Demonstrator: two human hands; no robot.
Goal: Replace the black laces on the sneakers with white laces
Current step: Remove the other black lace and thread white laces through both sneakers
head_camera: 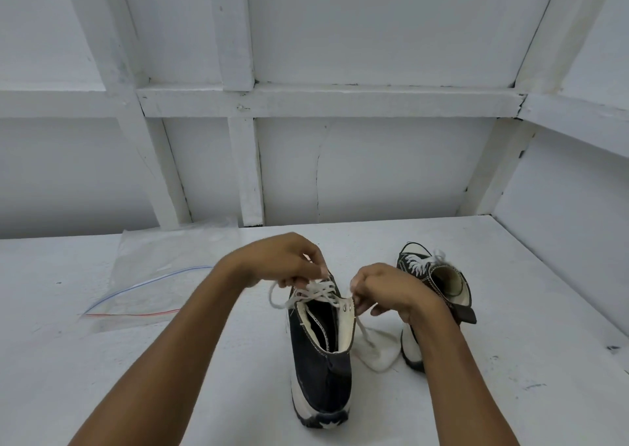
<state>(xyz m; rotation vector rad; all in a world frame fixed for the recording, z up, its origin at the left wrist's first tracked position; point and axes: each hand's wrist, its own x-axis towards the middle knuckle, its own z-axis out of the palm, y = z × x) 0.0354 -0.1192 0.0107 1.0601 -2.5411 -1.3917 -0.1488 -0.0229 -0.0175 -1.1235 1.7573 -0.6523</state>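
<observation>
Both ends of the flat white lace (pixel 320 290) are pinched: left hand (pixel 289 262) on the left end, right hand (pixel 384 289) beside the top eyelets (pixel 348 306). Black canvas high-top sneaker (pixel 323 370) stands between them, heel nearest.

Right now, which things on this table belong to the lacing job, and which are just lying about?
In the job:
near sneaker, half laced
white lace, pinched by the left hand and the right hand
second sneaker, already wearing white laces

Lying about:
clear zip bag, flat on the table, off to the left
</observation>
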